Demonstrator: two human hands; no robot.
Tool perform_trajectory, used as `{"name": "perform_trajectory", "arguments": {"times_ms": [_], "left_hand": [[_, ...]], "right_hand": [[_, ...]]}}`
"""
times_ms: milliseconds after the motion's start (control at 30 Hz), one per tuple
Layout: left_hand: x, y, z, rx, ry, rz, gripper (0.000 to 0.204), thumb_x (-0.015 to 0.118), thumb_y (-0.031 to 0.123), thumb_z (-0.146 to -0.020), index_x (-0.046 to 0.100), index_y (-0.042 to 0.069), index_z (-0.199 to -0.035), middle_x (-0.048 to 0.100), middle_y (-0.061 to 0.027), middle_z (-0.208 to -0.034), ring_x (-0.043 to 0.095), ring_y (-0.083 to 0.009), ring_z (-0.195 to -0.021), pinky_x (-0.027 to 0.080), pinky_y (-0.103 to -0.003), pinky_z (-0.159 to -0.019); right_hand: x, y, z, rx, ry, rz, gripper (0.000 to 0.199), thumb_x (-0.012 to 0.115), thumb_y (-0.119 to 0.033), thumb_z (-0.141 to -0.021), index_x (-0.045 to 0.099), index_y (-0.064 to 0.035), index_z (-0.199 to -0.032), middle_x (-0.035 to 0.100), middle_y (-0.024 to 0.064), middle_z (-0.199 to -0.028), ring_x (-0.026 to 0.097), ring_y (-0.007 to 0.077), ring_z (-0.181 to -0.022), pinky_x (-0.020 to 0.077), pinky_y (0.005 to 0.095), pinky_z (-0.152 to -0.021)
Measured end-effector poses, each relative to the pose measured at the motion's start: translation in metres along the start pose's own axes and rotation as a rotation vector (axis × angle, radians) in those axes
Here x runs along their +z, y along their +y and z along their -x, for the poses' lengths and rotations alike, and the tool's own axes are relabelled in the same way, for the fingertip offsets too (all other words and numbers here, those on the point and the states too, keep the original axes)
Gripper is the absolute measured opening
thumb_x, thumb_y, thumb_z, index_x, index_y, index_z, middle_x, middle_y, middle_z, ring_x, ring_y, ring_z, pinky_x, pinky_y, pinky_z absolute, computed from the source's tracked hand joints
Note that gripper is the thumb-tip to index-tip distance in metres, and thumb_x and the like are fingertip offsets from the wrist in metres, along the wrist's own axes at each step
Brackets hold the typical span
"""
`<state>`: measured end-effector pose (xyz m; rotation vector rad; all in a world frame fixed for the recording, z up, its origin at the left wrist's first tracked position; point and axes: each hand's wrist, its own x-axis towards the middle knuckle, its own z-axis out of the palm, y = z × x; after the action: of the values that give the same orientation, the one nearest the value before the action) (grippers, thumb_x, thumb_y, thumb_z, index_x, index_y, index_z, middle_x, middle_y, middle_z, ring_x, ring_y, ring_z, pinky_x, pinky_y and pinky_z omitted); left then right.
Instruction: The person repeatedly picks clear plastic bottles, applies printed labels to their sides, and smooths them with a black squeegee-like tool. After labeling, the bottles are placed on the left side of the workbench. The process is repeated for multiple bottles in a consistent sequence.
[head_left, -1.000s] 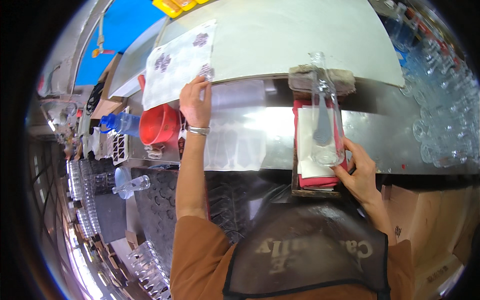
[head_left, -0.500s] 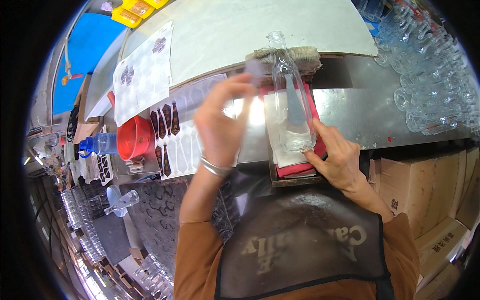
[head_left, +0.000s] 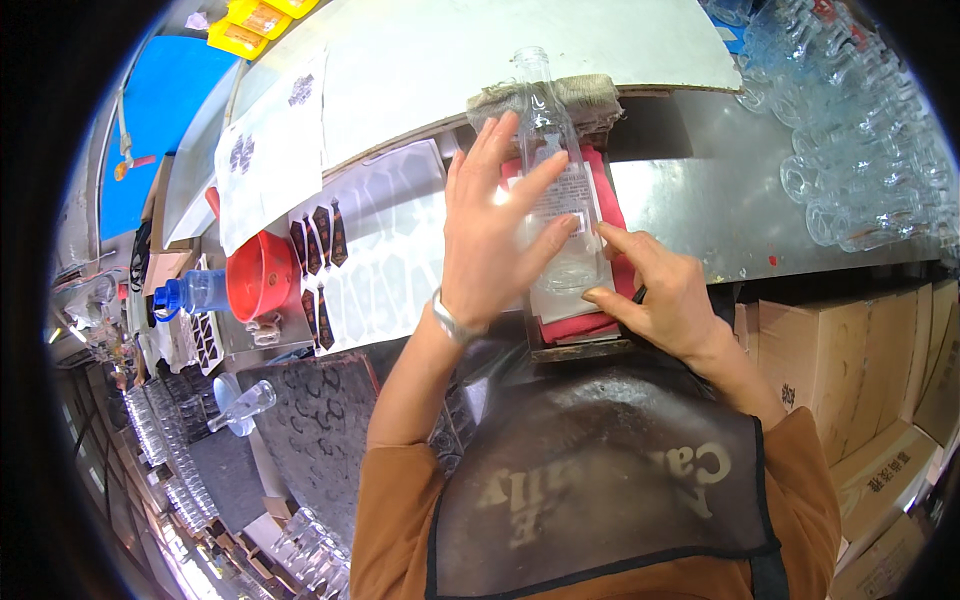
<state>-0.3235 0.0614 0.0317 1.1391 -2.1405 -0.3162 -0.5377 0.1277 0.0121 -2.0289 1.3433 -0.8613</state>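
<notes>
A clear glass bottle [head_left: 572, 262] lies with its base toward me and its neck pointing away, over white paper and a red cloth [head_left: 607, 185]. Fine pale printing shows on the bottle's upper side. My left hand [head_left: 480, 235] is over the bottle's left side, fingers spread, its fingertips at or just above the printed area; contact there is unclear. At the base, my right hand [head_left: 665, 290] has its thumb and index finger against the bottle's lower right end. Something small and dark shows among its curled fingers, too hidden to name.
A rolled cloth [head_left: 600, 95] lies under the neck. To the left are a sheet of tie-shaped labels [head_left: 375, 270], a red bowl [head_left: 262, 278] and a blue-capped jug [head_left: 200, 290]. Clustered glass bottles [head_left: 850, 190] stand at right, above cardboard boxes [head_left: 840, 350].
My left hand has come right and down onto the bottle area, its fingers spreading. Printing now shows where a plain grey tie shape showed before. My right hand has stayed at the base.
</notes>
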Motion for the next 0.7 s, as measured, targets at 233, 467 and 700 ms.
{"name": "perform_trajectory", "arguments": {"times_ms": [233,467,700], "left_hand": [[0.008,-0.001,0.011,-0.061,-0.013,0.229,0.058,0.081,0.015,-0.077,0.066,0.015,-0.133,0.038,-0.0218,-0.155,0.043,-0.0395,-0.14,0.04,-0.045,-0.112],[0.017,-0.006,0.025,-0.258,0.008,0.601,0.048,0.071,0.003,-0.086,0.066,0.01,-0.133,0.042,-0.0185,-0.153,0.051,-0.0337,-0.133,0.049,-0.042,-0.104],[0.021,-0.007,0.022,-0.211,0.028,0.517,0.051,0.074,0.003,-0.084,0.066,0.012,-0.133,0.042,-0.0191,-0.153,0.053,-0.0328,-0.13,0.055,-0.04,-0.095]], "right_hand": [[-0.016,0.021,-0.021,0.459,-0.09,-0.641,0.045,0.069,-0.023,-0.094,0.059,0.0008,-0.13,0.066,0.0052,-0.084,0.055,0.0068,-0.06,0.0454,0.0248,-0.057],[-0.004,0.008,-0.041,0.368,-0.09,-0.506,0.045,0.064,-0.026,-0.1,0.055,0.0021,-0.133,0.062,-0.0005,-0.072,0.053,0.0046,-0.06,0.0436,0.0228,-0.059],[0.001,0.003,-0.046,0.344,0.015,-0.429,0.049,0.074,-0.029,-0.09,0.061,0.0032,-0.124,0.068,0.0072,-0.084,0.057,0.0073,-0.063,0.0479,0.0268,-0.067]]}}
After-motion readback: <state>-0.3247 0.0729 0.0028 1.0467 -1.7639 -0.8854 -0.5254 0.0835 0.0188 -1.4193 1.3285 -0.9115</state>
